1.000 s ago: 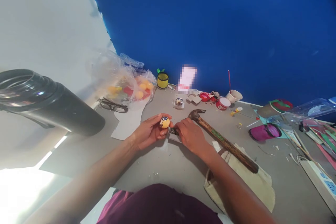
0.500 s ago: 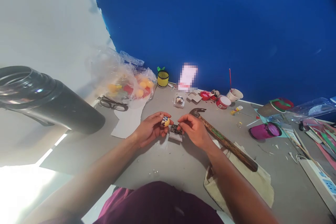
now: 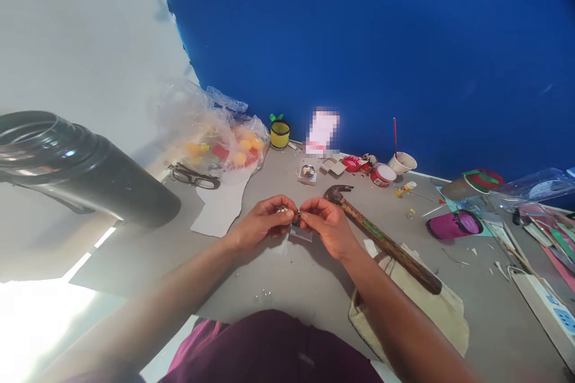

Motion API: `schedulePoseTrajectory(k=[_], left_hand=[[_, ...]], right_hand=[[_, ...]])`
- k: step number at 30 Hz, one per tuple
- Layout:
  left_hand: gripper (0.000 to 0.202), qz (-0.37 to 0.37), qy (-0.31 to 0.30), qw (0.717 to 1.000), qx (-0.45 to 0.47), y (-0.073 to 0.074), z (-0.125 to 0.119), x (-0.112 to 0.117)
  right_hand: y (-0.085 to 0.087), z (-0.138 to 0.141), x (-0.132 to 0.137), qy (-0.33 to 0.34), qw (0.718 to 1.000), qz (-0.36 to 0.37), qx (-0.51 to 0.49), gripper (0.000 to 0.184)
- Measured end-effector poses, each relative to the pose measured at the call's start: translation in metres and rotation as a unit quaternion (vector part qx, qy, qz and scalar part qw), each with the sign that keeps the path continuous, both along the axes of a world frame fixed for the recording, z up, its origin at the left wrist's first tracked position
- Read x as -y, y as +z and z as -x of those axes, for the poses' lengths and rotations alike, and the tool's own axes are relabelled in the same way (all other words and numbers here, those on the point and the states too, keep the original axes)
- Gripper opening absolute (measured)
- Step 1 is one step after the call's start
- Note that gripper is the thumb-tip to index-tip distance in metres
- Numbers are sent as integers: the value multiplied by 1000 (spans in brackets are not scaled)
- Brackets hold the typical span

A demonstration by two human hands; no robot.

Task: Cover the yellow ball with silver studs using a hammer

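Right hand [image 3: 327, 224]: moved in beside the ball [image 3: 283, 209], fingertips pressed together, any catch hidden.
Left hand [image 3: 258, 221]: pinches ball between thumb and fingers.

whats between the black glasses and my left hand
In the head view, a white paper sheet lies between the glasses and your left hand, on the grey table.

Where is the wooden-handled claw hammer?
In the head view, the claw hammer lies right of centre, beside the person's right hand, its lower handle over cream fabric.
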State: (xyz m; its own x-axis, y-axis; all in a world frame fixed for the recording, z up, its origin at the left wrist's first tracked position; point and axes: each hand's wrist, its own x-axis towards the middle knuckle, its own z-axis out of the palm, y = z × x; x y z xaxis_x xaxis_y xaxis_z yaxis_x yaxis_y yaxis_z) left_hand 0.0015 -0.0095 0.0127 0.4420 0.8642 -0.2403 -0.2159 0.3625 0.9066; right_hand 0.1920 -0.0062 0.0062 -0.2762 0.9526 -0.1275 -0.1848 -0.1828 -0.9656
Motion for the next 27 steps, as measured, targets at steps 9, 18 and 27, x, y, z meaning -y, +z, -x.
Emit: schedulePoseTrajectory(k=[9, 18, 27], left_hand=[[24, -92, 29, 985, -140, -1, -4, 1], [28, -24, 44, 997, -59, -7, -10, 2], [34, 56, 11, 993, 99, -1, -9, 3]], right_hand=[[-2, 9, 14, -50, 957, -174, 225, 11], [0, 11, 13, -59, 967, -142, 201, 12], [5, -3, 1, -33, 999, -8, 33, 28]])
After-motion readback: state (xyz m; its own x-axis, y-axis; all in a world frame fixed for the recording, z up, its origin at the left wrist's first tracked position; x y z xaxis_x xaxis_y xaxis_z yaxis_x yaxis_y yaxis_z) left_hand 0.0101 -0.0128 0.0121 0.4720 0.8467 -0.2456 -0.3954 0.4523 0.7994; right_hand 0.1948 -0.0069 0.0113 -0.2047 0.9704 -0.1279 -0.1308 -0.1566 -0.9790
